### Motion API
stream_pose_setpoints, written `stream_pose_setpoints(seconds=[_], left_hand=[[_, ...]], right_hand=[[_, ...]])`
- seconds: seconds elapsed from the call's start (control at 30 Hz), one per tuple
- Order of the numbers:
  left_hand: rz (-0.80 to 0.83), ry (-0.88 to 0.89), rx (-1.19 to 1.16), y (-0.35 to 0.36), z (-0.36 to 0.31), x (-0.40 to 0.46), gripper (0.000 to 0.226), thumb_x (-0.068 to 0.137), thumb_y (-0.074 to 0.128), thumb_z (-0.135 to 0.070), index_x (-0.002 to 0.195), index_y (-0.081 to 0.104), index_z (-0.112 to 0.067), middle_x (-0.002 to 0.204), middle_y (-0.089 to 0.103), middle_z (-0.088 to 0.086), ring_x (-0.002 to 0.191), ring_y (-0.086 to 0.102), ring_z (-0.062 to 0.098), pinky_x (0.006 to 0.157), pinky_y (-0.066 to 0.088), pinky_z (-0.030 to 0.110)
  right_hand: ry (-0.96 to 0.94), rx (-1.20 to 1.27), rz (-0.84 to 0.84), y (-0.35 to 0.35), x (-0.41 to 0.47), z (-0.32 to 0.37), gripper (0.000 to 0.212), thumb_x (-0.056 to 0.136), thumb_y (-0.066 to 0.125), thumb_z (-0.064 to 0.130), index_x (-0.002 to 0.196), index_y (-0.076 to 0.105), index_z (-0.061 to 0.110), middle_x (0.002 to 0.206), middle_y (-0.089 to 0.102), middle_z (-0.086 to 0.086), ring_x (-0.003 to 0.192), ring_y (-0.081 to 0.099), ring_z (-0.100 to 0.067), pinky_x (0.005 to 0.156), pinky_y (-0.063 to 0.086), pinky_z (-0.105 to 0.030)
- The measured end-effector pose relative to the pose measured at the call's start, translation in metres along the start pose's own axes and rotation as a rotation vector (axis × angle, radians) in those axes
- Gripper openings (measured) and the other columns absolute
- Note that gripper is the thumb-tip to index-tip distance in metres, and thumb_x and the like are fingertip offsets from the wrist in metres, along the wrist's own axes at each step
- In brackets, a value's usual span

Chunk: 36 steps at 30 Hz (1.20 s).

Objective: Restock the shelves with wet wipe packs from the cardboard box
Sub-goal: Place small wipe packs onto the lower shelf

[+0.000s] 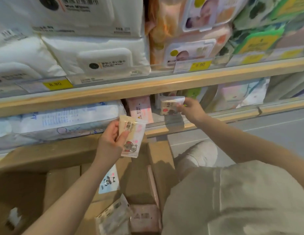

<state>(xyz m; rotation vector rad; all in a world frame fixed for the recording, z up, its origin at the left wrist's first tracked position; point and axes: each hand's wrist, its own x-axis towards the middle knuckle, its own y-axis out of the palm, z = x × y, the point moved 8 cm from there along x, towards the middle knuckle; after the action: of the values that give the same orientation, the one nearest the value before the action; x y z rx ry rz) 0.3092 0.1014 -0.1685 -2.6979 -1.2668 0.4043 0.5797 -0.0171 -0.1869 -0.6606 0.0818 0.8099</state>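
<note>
Seen from the head camera, a person restocks a lower shelf (pixel 164 128) with small wet wipe packs drawn from an open cardboard box (pixel 63 184) on the floor below. The right hand (pixel 192 110) reaches under the upper shelf (pixel 148 85), its grip pinching a soft cream pack (pixel 171 106) at one end as the pack sits at or just above the shelf near the front edge, beside a pink pack (pixel 141 109) standing there; contact with the shelf cannot be told. The left hand (pixel 110 141) holds a second cream pack (pixel 132 136) upright in front of the shelf's front edge, thumb across its printed face, fingers behind. By the look of it the job is midway: some packs are on the shelf, while several more, a blue panda-printed one (pixel 109 182) among them, lie in the box. The packs are flat, pliable film pouches with crimped ends and a glossy sheen; the box is matte corrugated board, and the shelf edges are pale wood with clear plastic rails.
</note>
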Motion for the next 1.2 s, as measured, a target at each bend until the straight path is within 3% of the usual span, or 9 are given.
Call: stream_pose_setpoints(seconds=[0.07,0.13,0.4,0.5,0.63,0.77,0.9,1.07,1.2], left_hand=[[-0.001,-0.013,0.023,0.0,0.001,0.003,0.021,0.092,0.056,-0.009,0.104,0.056,-0.026,0.105,0.067,-0.011,0.095,0.066,0.003,0.075,0.056,0.027],[-0.008,-0.018,0.041,0.0,0.0,0.006,0.023,0.092,0.056,-0.009,0.1,0.056,-0.03,0.103,0.067,-0.014,0.092,0.065,0.0,0.072,0.056,0.022],[0.041,-0.027,0.012,0.006,-0.004,0.001,0.018,0.089,0.059,-0.003,0.096,0.059,-0.02,0.096,0.071,-0.009,0.09,0.068,0.007,0.072,0.058,0.03],[0.072,0.006,-0.042,0.021,-0.02,0.0,0.017,0.089,0.059,-0.003,0.096,0.058,-0.017,0.098,0.071,-0.003,0.09,0.069,0.011,0.069,0.057,0.025],[0.11,0.053,0.052,0.059,-0.05,0.013,0.016,0.091,0.059,-0.013,0.094,0.057,-0.029,0.101,0.067,-0.01,0.088,0.064,0.0,0.06,0.054,0.019],[0.12,0.113,0.022,0.103,-0.076,0.036,0.016,0.088,0.062,-0.015,0.096,0.059,-0.028,0.102,0.068,-0.006,0.09,0.065,0.006,0.074,0.054,0.025],[0.135,0.096,-0.011,0.154,-0.077,0.055,0.019,0.086,0.066,-0.013,0.095,0.059,-0.029,0.101,0.067,-0.001,0.094,0.064,0.016,0.078,0.052,0.028],[0.043,0.069,0.047,0.196,-0.052,0.074,0.012,0.086,0.067,-0.022,0.09,0.062,-0.032,0.099,0.068,-0.001,0.091,0.065,0.016,0.078,0.056,0.034],[-0.098,0.031,0.039,0.206,-0.047,0.09,0.009,0.088,0.063,-0.019,0.094,0.065,-0.012,0.082,0.067,0.0,0.077,0.064,0.013,0.065,0.047,0.02]], right_hand=[[0.015,0.006,-0.037,0.003,0.009,-0.004,0.025,0.092,0.057,0.023,0.104,0.064,0.002,0.097,0.066,-0.013,0.089,0.061,-0.025,0.076,0.048,-0.035],[0.005,0.051,-0.043,0.005,0.013,-0.002,0.018,0.091,0.056,0.013,0.107,0.062,0.005,0.1,0.065,-0.011,0.091,0.059,-0.022,0.074,0.044,-0.028],[0.002,0.072,0.034,0.006,0.002,0.005,0.04,0.091,0.059,0.012,0.13,0.05,0.007,0.116,0.059,-0.003,0.101,0.055,-0.016,0.084,0.044,-0.029],[0.011,0.063,0.03,-0.004,-0.009,-0.001,0.051,0.089,0.063,0.017,0.136,0.045,0.012,0.13,0.056,-0.004,0.109,0.059,-0.023,0.095,0.049,-0.039],[0.006,0.005,-0.008,-0.034,-0.032,-0.018,0.044,0.091,0.06,0.015,0.134,0.048,0.015,0.125,0.055,-0.003,0.096,0.061,-0.021,0.081,0.049,-0.03],[-0.027,-0.109,-0.1,-0.078,-0.05,-0.043,0.04,0.092,0.058,0.012,0.131,0.051,0.011,0.125,0.056,-0.004,0.098,0.058,-0.017,0.079,0.043,-0.024],[-0.049,-0.255,-0.171,-0.106,-0.046,-0.072,0.042,0.091,0.056,0.011,0.133,0.05,0.011,0.134,0.05,-0.01,0.117,0.052,-0.022,0.098,0.041,-0.029],[-0.096,-0.332,-0.232,-0.107,-0.035,-0.095,0.044,0.089,0.057,0.008,0.132,0.05,0.009,0.137,0.046,-0.008,0.128,0.042,-0.022,0.107,0.029,-0.026],[-0.142,-0.337,-0.239,-0.102,-0.035,-0.105,0.05,0.086,0.059,0.007,0.135,0.048,0.009,0.138,0.043,-0.005,0.128,0.042,-0.02,0.105,0.028,-0.02]])
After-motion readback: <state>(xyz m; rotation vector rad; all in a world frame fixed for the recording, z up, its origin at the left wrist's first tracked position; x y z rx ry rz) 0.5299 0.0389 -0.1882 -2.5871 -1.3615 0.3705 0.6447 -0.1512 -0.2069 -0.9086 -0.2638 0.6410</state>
